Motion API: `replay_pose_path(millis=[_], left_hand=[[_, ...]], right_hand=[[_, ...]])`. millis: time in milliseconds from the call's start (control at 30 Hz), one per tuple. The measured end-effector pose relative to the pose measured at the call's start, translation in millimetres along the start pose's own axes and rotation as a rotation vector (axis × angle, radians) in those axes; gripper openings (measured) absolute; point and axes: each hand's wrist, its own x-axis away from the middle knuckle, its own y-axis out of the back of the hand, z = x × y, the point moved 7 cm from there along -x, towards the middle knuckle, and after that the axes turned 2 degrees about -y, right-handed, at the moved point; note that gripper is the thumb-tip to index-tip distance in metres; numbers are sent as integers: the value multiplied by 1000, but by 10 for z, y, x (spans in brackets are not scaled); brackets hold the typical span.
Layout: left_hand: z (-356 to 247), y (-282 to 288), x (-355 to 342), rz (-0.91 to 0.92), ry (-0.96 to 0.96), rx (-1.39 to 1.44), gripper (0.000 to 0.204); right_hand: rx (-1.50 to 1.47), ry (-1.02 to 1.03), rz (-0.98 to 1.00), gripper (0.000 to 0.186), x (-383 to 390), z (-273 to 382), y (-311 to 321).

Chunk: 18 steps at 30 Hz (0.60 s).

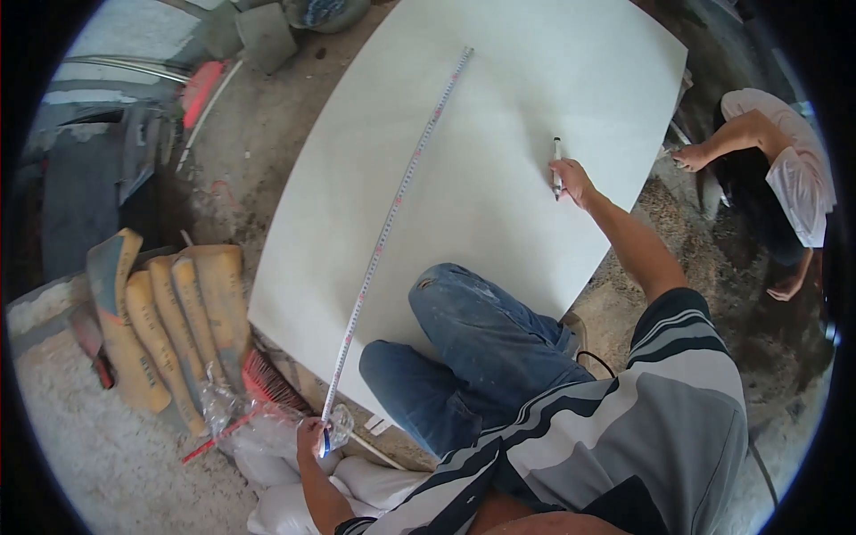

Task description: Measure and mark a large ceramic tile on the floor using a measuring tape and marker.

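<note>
A large white board lies under my knees. Across its left part runs a pulled-out measuring tape, its far end short of the board's far edge. My left hand is closed around the tape's case, just off the board's near left edge. Over the right part of the board, my right hand is closed on a white marker pen with dark ends. The pen is held upright along the fingers; whether its tip touches the board I cannot tell.
Several yellowish sacks stand at the left, near a red-bristled broom. White bags lie by my left arm. A red dustpan-like piece is at the far left. Another person crouches beyond the board's right edge.
</note>
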Motion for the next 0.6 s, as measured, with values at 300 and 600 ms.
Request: replay_pose_path(millis=[300,600], left_hand=[[-523,-141,759,-161,-25,154,4],[-407,-795,658,-51,-97,203,7]], right_hand=[[60,43,20,36,-42,294,89],[179,-25,45,35,-30,427,-55]])
